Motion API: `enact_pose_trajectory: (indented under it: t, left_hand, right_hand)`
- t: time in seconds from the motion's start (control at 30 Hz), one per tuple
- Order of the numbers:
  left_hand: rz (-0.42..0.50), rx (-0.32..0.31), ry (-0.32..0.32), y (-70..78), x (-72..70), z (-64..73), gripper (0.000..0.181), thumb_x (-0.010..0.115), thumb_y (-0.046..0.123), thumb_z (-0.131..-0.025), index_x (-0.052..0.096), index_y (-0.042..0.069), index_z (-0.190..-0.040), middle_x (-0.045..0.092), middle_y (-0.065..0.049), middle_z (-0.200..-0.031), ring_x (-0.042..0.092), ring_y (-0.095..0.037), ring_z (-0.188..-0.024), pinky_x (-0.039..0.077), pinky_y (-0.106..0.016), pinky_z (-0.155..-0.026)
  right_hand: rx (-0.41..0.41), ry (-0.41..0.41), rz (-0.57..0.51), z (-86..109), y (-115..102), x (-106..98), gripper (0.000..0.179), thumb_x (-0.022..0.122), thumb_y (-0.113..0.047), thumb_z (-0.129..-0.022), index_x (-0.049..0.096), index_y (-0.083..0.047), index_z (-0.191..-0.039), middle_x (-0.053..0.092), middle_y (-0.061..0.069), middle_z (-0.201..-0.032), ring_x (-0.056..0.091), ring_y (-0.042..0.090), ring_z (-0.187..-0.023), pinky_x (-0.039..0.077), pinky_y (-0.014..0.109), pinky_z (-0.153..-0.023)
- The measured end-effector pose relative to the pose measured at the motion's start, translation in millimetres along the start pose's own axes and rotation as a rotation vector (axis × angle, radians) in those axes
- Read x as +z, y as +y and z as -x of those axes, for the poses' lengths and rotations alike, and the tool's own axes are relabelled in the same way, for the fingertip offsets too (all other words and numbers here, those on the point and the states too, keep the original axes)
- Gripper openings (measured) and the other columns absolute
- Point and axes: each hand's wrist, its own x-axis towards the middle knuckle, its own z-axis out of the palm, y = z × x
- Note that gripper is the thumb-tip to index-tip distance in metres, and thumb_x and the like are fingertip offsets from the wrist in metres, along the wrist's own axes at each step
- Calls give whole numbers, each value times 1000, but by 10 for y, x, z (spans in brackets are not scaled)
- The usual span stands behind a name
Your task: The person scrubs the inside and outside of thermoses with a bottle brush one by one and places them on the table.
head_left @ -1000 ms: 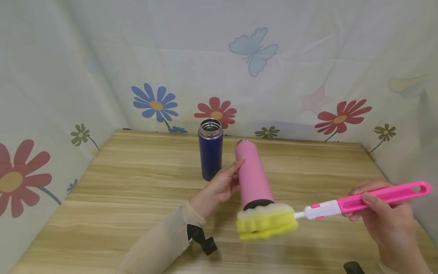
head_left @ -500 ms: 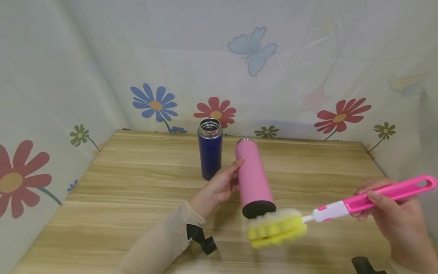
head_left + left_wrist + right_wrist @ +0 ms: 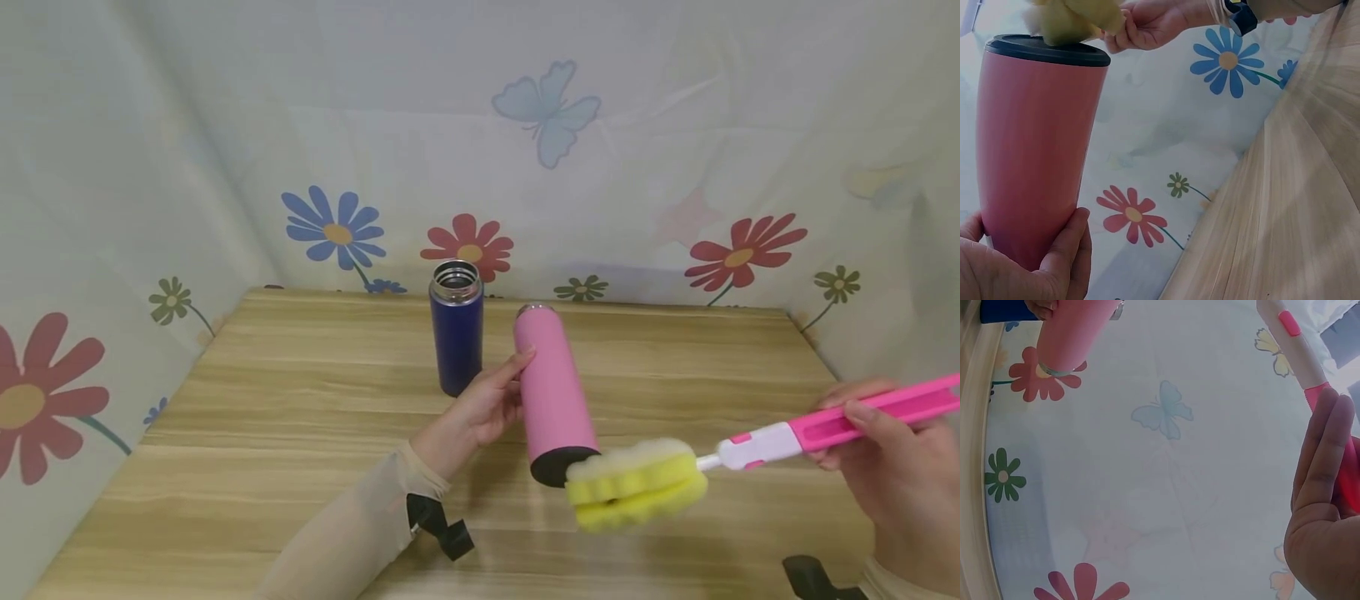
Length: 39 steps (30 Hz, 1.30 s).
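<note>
My left hand (image 3: 491, 404) grips a pink bottle (image 3: 557, 383) around its side and holds it tilted, dark base towards me and metal-rimmed end away. In my right hand (image 3: 892, 454) is the pink and white handle (image 3: 776, 442) of a bottle brush. Its yellow and white sponge head (image 3: 637, 487) overlaps the right edge of the bottle's black base (image 3: 1047, 50); whether they touch, I cannot tell for sure. The left wrist view shows the sponge blurred over that base. The handle's far end runs out of the head view.
A dark blue bottle (image 3: 457, 342) with an uncapped steel mouth stands upright just left of the pink one. Both are over a wood-grain table (image 3: 300, 400). A flower-printed curtain (image 3: 360, 125) encloses the back and sides.
The right hand has drawn the brush to the right, so the sponge covers less of the pink bottle's base, which shows more fully. Left hand and bottle stay nearly still.
</note>
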Motion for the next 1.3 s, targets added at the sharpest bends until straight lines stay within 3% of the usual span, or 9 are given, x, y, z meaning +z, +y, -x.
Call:
enact_pose_trajectory:
  t: [0.27,0.53,0.73,1.0,1.3]
  left_hand:
    - [-26,-17,3,-1,-5,16,51,55,35,-93,48,-4,-125,62,-3,-90,59,-10,-76,52,-17,-64]
    - [-9,2,-1,-20,-2,1,38,53,31,-94,53,-2,-113,64,-2,-80,61,-9,-71,53,-18,-61]
    - [-10,-1,-2,-22,4,4,38,54,31,-95,53,-1,-113,64,-1,-80,62,-9,-71,53,-18,-61]
    - [-2,21,-25,-33,18,-4,29,51,28,-96,55,0,-104,65,-1,-77,63,-9,-69,54,-20,-62]
    - [-26,2,-22,-46,14,-10,42,51,30,-96,52,-5,-119,66,0,-81,63,-8,-73,54,-19,-64]
  right_hand:
    - [-28,9,-95,-16,32,86,39,18,15,-96,54,28,-99,67,32,-89,69,32,-64,58,31,-58]
    - [-51,-28,-130,-40,71,186,33,21,16,-95,52,28,-101,65,34,-95,70,34,-69,60,32,-64]
    - [-64,-51,-168,-53,120,257,32,22,16,-95,51,29,-102,64,35,-96,70,36,-72,60,34,-65]
    - [-65,-56,-148,-56,155,295,30,25,16,-95,51,28,-103,65,35,-96,70,35,-72,60,33,-65]
    - [-63,-51,-138,-50,198,304,32,23,16,-95,51,28,-104,65,34,-96,70,33,-71,60,32,-66]
